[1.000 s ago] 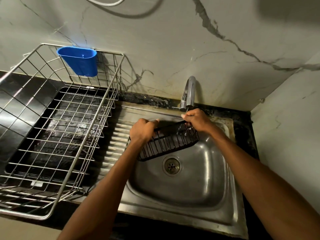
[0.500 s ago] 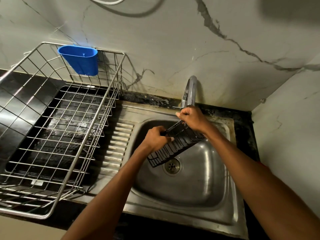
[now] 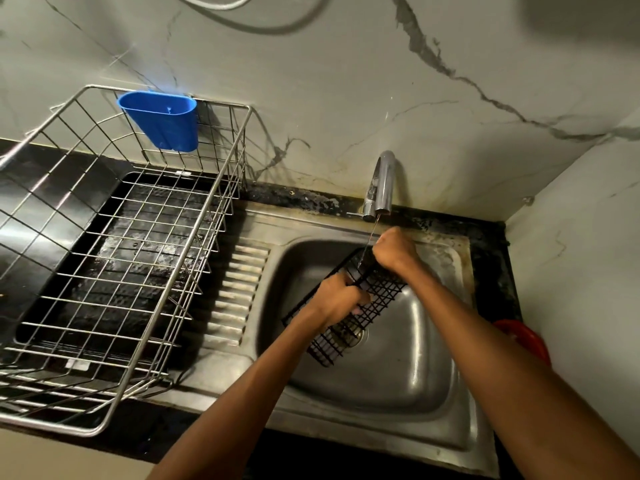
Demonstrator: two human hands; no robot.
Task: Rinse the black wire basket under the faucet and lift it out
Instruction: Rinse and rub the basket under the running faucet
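Both hands grip the basket point(image 3: 349, 317), tilted over the sink point(image 3: 398, 382): the right hand point(image 3: 393, 251) clamps its far end just under the faucet point(image 3: 381, 185), where a thin stream falls, and the left hand point(image 3: 341, 297) clamps its near-left rim.

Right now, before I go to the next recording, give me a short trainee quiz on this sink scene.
1. True or false: both hands grip the black basket.
2. Where does the blue cup sit? A) in the sink B) hung on the back rim of the steel rack C) on the counter to the right
3. Fill in: a thin stream of water falls from the ______ onto the basket's far end.

Key:
1. True: the left hand holds its middle, the right hand its far end, over the sink.
2. B
3. faucet
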